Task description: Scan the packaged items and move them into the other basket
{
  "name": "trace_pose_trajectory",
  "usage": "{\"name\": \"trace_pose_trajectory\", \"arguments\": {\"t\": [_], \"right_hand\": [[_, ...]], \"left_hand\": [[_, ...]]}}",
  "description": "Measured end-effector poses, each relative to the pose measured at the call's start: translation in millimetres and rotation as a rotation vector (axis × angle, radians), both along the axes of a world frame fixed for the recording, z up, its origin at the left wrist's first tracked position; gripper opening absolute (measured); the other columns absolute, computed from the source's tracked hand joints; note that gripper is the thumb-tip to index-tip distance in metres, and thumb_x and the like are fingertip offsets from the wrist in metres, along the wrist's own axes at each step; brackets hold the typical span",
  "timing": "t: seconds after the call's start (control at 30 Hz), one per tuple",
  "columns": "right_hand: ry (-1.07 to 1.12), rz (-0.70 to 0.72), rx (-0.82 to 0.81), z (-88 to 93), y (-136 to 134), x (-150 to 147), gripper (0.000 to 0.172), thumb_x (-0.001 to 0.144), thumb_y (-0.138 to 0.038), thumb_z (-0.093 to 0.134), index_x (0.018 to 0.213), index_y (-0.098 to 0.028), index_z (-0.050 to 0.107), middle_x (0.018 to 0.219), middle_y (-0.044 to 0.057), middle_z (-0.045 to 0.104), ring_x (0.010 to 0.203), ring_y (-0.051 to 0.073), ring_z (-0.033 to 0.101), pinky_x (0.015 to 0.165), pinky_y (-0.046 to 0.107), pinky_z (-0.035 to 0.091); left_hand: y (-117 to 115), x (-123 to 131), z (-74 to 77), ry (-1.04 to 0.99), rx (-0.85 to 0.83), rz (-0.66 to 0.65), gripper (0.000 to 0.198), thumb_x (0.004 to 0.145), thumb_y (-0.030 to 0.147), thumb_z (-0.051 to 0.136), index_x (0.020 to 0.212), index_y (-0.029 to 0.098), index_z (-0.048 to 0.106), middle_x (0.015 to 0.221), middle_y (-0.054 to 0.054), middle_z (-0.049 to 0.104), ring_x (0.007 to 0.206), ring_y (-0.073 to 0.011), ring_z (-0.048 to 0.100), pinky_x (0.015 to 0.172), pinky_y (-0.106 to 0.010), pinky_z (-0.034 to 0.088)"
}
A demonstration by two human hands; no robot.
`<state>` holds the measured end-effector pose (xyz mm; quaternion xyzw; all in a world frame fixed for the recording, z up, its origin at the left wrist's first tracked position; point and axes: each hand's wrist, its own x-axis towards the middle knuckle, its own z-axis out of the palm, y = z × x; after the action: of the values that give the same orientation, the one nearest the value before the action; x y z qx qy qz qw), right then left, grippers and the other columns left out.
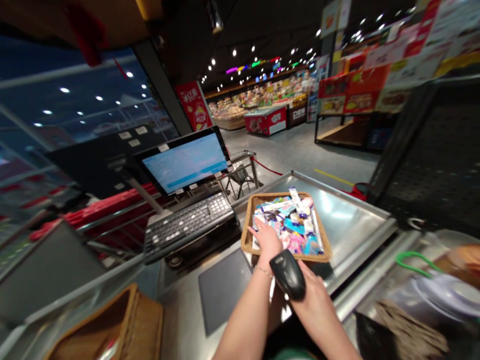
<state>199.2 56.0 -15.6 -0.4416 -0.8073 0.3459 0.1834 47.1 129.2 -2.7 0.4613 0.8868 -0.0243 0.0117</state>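
My left hand (pixel 268 240) reaches over the near left part of a woven basket (pixel 245 237), fingers spread on or just above the small packets inside. Those colourful wrapped packets (pixel 294 225) fill the basket, white, blue and pink among them. Close behind the left wrist, my right hand (pixel 313 287) is wrapped round a black barcode scanner (pixel 288 274). The scanner's head points up and to the left, and its handle is hidden by the hand. On the left wrist is a thin bracelet (pixel 263 271).
A keyboard (pixel 189 225) and monitor (pixel 187 162) stand left of the basket. A dark flat pad (pixel 225 287) lies on the metal counter (pixel 352 215). Another wicker basket (pixel 146 320) is at lower left. At right sit a pale lidded container (pixel 442 295) and a brown cloth (pixel 408 330).
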Motion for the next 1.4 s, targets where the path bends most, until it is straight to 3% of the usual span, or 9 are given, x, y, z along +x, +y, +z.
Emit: {"name": "trace_pose_trajectory", "arguments": {"t": [0.1,0.23,0.43,0.73,0.9,1.17,1.4], "right_hand": [[0.005,-0.01,0.041,-5.4,1.9,3.1,0.059,0.075,-0.02,0.046,0.133,-0.016,0.054,0.143,0.014,0.051,0.138,0.032,0.038,0.109,0.058,0.034],[0.021,-0.019,0.106,-11.7,4.8,4.4,0.059,0.072,-0.017,0.047,0.131,-0.014,0.057,0.138,0.015,0.055,0.135,0.032,0.043,0.108,0.054,0.038],[0.001,-0.007,0.071,-8.5,2.5,0.5,0.062,0.069,-0.015,0.047,0.131,-0.017,0.056,0.139,0.013,0.055,0.136,0.033,0.042,0.107,0.059,0.036],[-0.008,-0.001,0.029,-4.2,0.9,-0.7,0.065,0.067,-0.014,0.046,0.132,-0.018,0.054,0.142,0.011,0.052,0.139,0.033,0.037,0.108,0.063,0.033],[0.006,0.001,0.01,-4.6,0.2,-1.1,0.066,0.067,-0.013,0.045,0.132,-0.018,0.054,0.142,0.012,0.052,0.14,0.032,0.036,0.108,0.063,0.032],[-0.052,0.016,0.003,9.1,-6.4,-10.0,0.065,0.065,-0.012,0.049,0.129,-0.016,0.058,0.14,0.015,0.053,0.138,0.033,0.039,0.108,0.06,0.034],[-0.022,0.082,0.041,-1.1,-7.7,-12.4,0.06,0.071,-0.016,0.047,0.129,-0.021,0.058,0.14,0.011,0.054,0.138,0.031,0.039,0.107,0.059,0.036]], "left_hand": [[-2.1,-4.2,0.0,-0.027,-0.027,0.01,0.046,0.083,0.031,0.05,0.122,0.011,0.063,0.148,-0.024,0.04,0.146,-0.0372,0.018,0.113,-0.067,0.012],[-7.6,-9.5,-3.6,0.062,0.002,0.012,0.045,0.083,0.021,0.043,0.122,0.008,0.063,0.15,-0.024,0.036,0.146,-0.0358,0.017,0.113,-0.066,0.011],[-9.4,-14.7,-12.5,0.043,0.042,0.058,0.046,0.081,0.028,0.051,0.122,0.013,0.063,0.147,-0.022,0.043,0.144,-0.0375,0.022,0.11,-0.07,0.015],[-14.1,-14.0,-2.0,-0.008,0.11,0.024,0.041,0.08,0.032,0.058,0.114,0.01,0.066,0.151,-0.024,0.036,0.145,-0.0346,0.022,0.112,-0.065,0.018],[-29.4,-22.0,-2.8,0.007,0.246,0.005,0.035,0.079,0.031,0.061,0.108,0.012,0.068,0.151,-0.022,0.035,0.146,-0.0344,0.02,0.112,-0.066,0.018],[-58.8,-34.3,4.5,0.027,0.374,0.042,0.031,0.077,0.03,0.067,0.106,0.02,0.067,0.153,-0.017,0.035,0.146,-0.0345,0.017,0.11,-0.068,0.02],[-77.0,-40.1,12.1,0.011,0.432,0.097,0.029,0.075,0.028,0.069,0.103,0.022,0.068,0.153,-0.016,0.034,0.146,-0.0344,0.018,0.109,-0.069,0.02]]}}
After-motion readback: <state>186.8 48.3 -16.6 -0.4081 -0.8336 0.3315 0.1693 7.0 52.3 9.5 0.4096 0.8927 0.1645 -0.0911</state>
